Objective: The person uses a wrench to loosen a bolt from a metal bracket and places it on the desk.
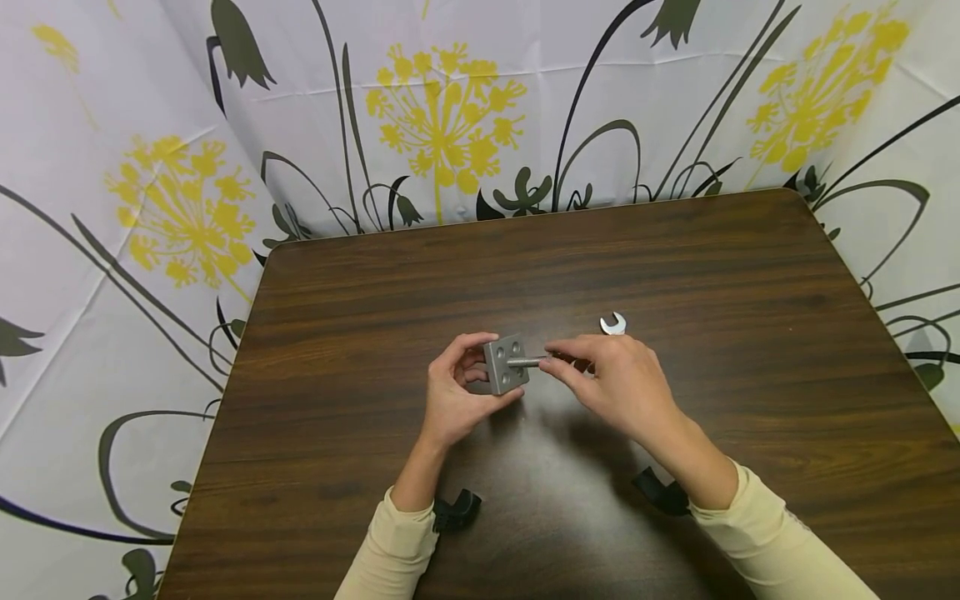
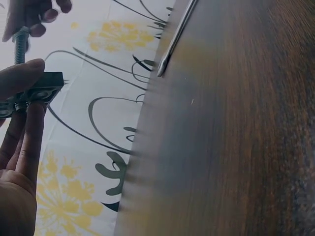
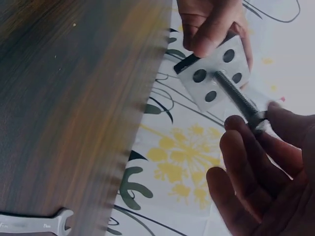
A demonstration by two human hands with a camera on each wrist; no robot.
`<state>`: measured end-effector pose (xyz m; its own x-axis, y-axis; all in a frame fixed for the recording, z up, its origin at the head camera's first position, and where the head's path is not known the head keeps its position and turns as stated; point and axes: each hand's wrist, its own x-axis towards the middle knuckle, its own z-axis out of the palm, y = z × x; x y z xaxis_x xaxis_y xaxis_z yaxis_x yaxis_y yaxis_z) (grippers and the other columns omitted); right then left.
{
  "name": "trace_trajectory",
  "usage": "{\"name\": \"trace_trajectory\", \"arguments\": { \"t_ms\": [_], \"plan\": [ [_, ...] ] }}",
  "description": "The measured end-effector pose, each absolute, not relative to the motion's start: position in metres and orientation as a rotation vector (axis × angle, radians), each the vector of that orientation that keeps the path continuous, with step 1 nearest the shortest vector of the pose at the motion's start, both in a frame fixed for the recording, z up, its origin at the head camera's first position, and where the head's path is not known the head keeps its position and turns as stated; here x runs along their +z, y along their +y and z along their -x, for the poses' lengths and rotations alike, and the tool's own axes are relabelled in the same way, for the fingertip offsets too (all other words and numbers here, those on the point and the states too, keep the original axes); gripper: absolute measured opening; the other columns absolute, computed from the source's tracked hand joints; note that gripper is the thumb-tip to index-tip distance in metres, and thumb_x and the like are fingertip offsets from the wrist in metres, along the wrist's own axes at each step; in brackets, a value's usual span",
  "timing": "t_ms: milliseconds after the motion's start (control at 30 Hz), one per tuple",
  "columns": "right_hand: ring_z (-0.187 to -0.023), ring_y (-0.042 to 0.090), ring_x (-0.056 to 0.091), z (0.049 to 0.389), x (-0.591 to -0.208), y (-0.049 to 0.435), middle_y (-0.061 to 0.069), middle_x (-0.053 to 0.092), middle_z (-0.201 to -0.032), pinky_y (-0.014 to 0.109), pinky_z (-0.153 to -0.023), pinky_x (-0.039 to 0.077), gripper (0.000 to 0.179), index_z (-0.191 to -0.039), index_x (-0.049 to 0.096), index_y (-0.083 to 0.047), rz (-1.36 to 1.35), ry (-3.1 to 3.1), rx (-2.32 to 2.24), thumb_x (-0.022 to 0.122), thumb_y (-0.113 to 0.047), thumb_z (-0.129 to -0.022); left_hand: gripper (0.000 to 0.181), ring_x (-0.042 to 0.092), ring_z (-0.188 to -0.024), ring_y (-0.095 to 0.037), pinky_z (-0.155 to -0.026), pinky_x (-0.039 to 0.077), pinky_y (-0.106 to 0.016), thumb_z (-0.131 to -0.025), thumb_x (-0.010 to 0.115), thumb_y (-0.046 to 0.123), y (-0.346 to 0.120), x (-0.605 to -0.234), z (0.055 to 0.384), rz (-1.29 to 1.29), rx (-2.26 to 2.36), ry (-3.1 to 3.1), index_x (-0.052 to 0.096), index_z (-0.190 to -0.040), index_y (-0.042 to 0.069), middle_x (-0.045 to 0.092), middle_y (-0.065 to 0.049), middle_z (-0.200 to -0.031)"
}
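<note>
My left hand (image 1: pixel 459 390) holds a small grey metal block (image 1: pixel 492 367) by its edges, thumb on one side and fingers on the other. Four round holes surround a centre hole in its face. A threaded bolt (image 3: pixel 238 98) stands in that centre hole, most of its shank sticking out. Thumb and forefinger of my right hand (image 1: pixel 626 383) pinch the bolt at its head end, the other fingers loosely bent in the right wrist view. From the left wrist, the bolt's tip shows at the block's far side, beside the left fingertips (image 2: pixel 34 110).
An open-end wrench (image 1: pixel 613 323) lies on the brown wood-grain table (image 1: pixel 360 333) just beyond the right hand, which partly hides it. Black camera mounts (image 1: pixel 456 510) sit at both wrists. A flower-printed curtain (image 1: pixel 300 108) hangs behind the table and along its sides.
</note>
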<state>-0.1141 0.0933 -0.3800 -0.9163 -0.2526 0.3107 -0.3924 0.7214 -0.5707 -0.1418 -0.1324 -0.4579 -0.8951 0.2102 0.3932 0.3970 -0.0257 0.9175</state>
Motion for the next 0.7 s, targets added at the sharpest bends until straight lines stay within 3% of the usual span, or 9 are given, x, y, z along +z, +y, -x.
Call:
{"name": "trace_trajectory", "arguments": {
  "t_ms": [133,333,533,700],
  "plan": [
    [-0.074,0.008,0.059,0.1137,-0.3799,0.0944,-0.011,0.068,-0.097,0.029,-0.058,0.045,0.024,-0.107,0.077,-0.021,-0.646,-2.642,0.964,0.080,-0.023,-0.083,0.071,0.066,-0.088,-0.023,-0.065,0.055,-0.027,-0.056,0.089,-0.014,-0.1329,-0.4585,0.1415,0.656,-2.053,-2.094,0.061,-0.121,-0.002,0.066,-0.015,-0.107],
    [-0.070,0.008,0.060,0.1137,-0.3795,0.0940,-0.008,0.072,-0.093,0.029,-0.053,0.043,0.028,-0.109,0.077,-0.019,-0.538,-2.678,0.978,0.078,-0.033,-0.085,0.071,0.066,-0.089,-0.023,-0.065,0.056,-0.028,-0.057,0.089,-0.013,-0.1327,-0.4581,0.1412,0.655,-2.040,-2.096,0.061,-0.121,0.000,0.066,-0.016,-0.107],
    [-0.072,0.006,0.060,0.1135,-0.3805,0.0960,-0.010,0.069,-0.096,0.028,-0.054,0.043,0.029,-0.110,0.076,-0.020,-0.626,-2.655,0.990,0.081,-0.021,-0.082,0.072,0.066,-0.088,-0.022,-0.066,0.055,-0.027,-0.057,0.089,-0.013,-0.1326,-0.4581,0.1409,0.647,-2.044,-2.093,0.061,-0.121,0.000,0.066,-0.017,-0.107],
    [-0.074,0.008,0.064,0.1136,-0.3805,0.0952,-0.009,0.072,-0.095,0.029,-0.054,0.045,0.031,-0.111,0.076,-0.019,-0.560,-2.636,1.009,0.079,-0.033,-0.084,0.072,0.066,-0.089,-0.023,-0.065,0.055,-0.027,-0.056,0.090,-0.013,-0.1324,-0.4579,0.1408,0.650,-2.041,-2.090,0.060,-0.121,-0.002,0.066,-0.018,-0.107]
  ]
}}
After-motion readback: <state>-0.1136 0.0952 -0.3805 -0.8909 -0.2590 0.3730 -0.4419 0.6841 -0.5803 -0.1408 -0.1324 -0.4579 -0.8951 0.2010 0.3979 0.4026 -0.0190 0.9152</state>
